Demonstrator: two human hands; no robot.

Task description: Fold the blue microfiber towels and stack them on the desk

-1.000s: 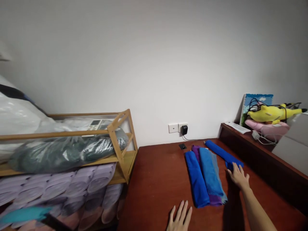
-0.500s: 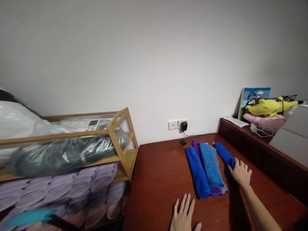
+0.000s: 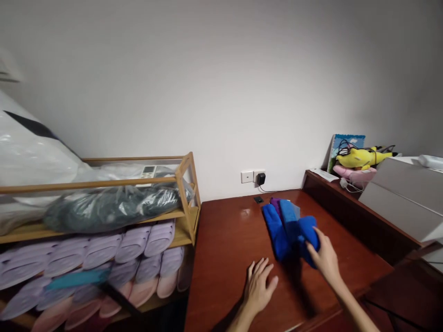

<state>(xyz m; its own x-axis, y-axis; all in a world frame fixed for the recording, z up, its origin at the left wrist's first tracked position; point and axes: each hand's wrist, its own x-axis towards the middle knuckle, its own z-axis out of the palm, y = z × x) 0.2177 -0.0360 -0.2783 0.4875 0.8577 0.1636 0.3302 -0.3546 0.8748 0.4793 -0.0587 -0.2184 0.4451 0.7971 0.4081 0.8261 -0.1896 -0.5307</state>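
My right hand [image 3: 325, 256] grips a dark blue folded cloth [image 3: 309, 233], raised over the right side of a row of cloths. In that row lie another dark blue folded cloth [image 3: 275, 230], a lighter blue cloth [image 3: 288, 214] and a purple cloth [image 3: 275, 203] that is mostly covered. A greyish edge [image 3: 296, 211] shows beside the lighter blue one. My left hand [image 3: 259, 283] holds nothing; its fingers are spread, low over the reddish-brown tabletop [image 3: 224, 240], in front of the cloths.
Left of the table stands a wooden rack [image 3: 187, 198] with plastic-wrapped bundles [image 3: 114, 212] and rows of slippers [image 3: 104, 249]. A raised ledge [image 3: 346, 207] at right carries a yellow plush toy [image 3: 360, 158] and grey boxes [image 3: 398, 193]. A black plug [image 3: 261, 178] sits in the wall socket.
My right hand has lifted the right-hand dark blue cloth off the table and brought it left, over the other cloths. My left hand remains spread near the table. The view has shifted.
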